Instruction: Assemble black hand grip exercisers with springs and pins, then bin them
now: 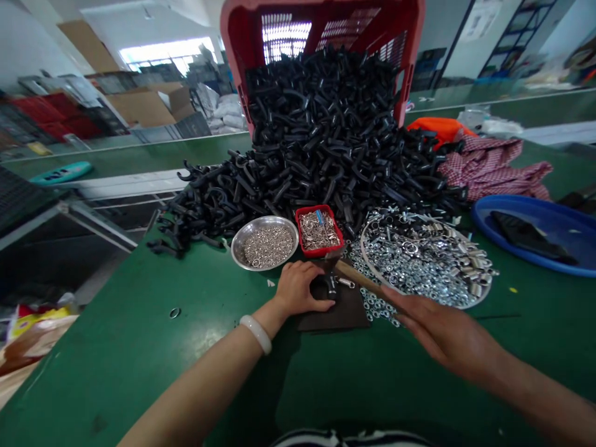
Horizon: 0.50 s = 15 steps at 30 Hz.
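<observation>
My left hand, with a white bangle on its wrist, is closed around a black hook-shaped plastic part on a dark square pad. My right hand grips the wooden handle of a hammer. Its head is over the upper end of the black part; whether they touch I cannot tell. Beside the part lies a small spring. Behind the pad stand a metal bowl of tiny metal pieces and a red tray of small pins.
A red crate spills a large heap of black parts over the green table. To the right are a round tray heaped with nuts and metal fittings, a blue tray and a checked cloth. A loose ring lies left.
</observation>
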Tool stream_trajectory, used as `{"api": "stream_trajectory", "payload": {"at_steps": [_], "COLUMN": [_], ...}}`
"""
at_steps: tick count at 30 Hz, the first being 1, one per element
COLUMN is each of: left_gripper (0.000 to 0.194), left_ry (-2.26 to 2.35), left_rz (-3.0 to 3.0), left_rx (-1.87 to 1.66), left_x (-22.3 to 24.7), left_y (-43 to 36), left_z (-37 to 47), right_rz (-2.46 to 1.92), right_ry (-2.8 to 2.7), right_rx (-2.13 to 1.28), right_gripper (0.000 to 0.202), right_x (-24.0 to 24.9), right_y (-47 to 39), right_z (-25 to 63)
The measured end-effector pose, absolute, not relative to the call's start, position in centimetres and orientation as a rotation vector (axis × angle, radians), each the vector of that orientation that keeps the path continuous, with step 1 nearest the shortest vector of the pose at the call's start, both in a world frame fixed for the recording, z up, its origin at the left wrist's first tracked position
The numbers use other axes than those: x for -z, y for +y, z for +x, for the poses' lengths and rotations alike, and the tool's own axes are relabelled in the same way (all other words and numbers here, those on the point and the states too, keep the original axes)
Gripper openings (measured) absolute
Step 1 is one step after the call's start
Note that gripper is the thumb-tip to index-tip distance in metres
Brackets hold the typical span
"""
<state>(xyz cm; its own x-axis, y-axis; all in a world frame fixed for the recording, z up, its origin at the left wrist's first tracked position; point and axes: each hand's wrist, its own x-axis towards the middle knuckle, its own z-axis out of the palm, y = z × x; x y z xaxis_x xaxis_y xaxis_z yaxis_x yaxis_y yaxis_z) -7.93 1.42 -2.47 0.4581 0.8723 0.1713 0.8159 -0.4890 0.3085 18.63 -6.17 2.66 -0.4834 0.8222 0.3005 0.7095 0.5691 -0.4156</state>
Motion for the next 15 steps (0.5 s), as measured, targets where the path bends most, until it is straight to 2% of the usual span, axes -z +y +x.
{"api": "stream_trajectory", "payload": {"at_steps": [4, 10, 12, 15], "left_gripper": [0.064, 0.063, 0.064, 0.063], "left_ry": [1.502, 1.498, 1.507, 1.533], "left_rz": [2.516, 2.541, 2.563, 2.569], "left_rx": [-0.496, -0.419, -0.399, -0.359], "left_x": [2.5, 2.2, 2.1, 2.0], "left_y": [1.5, 1.5, 1.5, 1.3], "left_z": [-8.0, -7.9, -7.8, -7.6], "right_rz": [-1.247, -1.33, -1.404, -1.622], "right_ry": [-2.25, -2.344, -2.127, -1.572], "right_rx": [-0.163, -0.5, -0.564, -0.641], "right_gripper": [0.053, 0.049, 0.049, 0.059], "right_x": [-2.5, -0.5, -0.9, -1.1], "right_y": [-7.1, -6.7, -7.3, -9.2], "right_z": [18.7, 19.5, 19.5, 20.5]}}
